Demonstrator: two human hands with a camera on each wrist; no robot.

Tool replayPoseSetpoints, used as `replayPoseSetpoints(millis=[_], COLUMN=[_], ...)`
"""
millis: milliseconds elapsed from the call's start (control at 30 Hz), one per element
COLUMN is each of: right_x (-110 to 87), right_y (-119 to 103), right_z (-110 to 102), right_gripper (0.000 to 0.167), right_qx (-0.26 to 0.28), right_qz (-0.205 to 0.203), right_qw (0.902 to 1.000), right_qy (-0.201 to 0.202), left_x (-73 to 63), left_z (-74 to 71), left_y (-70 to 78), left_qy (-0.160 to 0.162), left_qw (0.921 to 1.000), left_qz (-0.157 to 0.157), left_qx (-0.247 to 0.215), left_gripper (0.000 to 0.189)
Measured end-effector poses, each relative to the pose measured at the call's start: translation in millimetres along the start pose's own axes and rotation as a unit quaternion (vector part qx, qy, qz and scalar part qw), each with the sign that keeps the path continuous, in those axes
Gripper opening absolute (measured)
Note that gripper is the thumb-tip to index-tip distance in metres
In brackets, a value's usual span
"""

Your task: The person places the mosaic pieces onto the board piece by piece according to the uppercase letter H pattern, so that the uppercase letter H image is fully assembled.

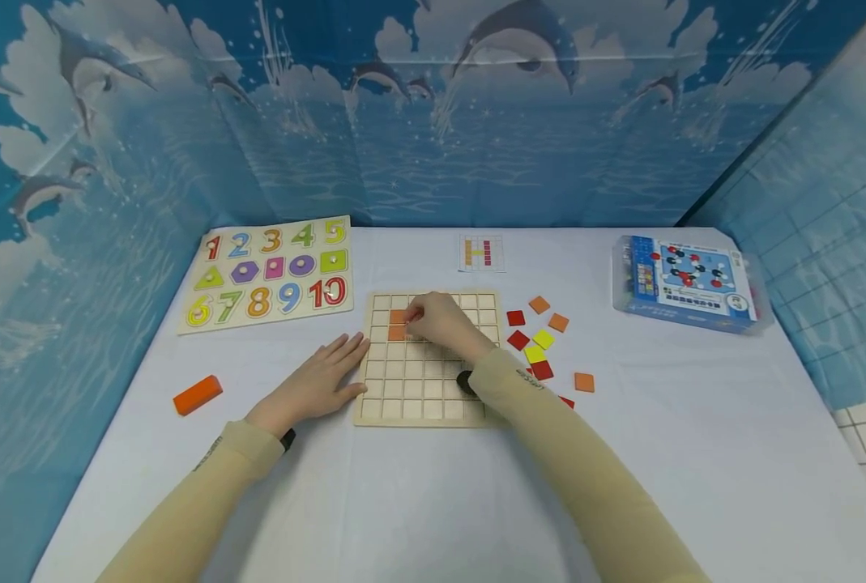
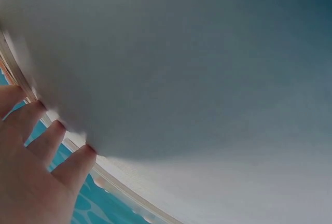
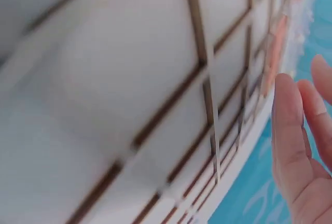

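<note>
tan sleeves (image 1: 578,470) lie nearest my camera; the left hand (image 1: 312,389), fingers spread, touches the grid board (image 1: 403,390), perhaps steadying it; the right hand (image 1: 443,321) reaches its upper-left orange tiles (image 1: 397,333), grip unclear to me.

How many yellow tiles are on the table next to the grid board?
2. One yellow tile lies right of the grid board; the second yellow tile is just nearer the person, by a red tile. More could hide under the right sleeve.
</note>
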State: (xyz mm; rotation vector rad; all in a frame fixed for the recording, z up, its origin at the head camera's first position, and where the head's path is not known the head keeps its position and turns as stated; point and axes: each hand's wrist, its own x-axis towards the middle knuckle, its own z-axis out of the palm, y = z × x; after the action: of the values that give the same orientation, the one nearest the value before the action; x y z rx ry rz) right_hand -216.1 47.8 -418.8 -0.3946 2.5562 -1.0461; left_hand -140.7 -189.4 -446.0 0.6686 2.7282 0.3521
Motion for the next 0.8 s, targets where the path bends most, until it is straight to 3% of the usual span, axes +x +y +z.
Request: replayPoseSetpoints(millis=[167,500,800], right_x=[-24.9,-72.2,-118.2], right_y=[19.5,65.3,116.7], right_z=[-26.4,-87.3,-106.0], right_gripper=[0.026,0.032,0.038], right_qx=[0.043,0.040,0.027], right_qz=[0.008,0.063,0.132], right_qw=[0.9990,0.9956,0.9893], right_qy=[0.007,0.057,0.057], left_x=[0.4,3.7,5.2], left_z=[-0.7,-4.7,0.6], left_y=[1.9,-3.1,-3.4], left_qy=[-0.003,-0.006,-0.014], left_qw=[1.0000,1.0000,0.9999], left_qz=[0.002,-0.006,-0.003], left_qx=[0.000,0.004,0.004], left_gripper=[0.073,0.074,0.075])
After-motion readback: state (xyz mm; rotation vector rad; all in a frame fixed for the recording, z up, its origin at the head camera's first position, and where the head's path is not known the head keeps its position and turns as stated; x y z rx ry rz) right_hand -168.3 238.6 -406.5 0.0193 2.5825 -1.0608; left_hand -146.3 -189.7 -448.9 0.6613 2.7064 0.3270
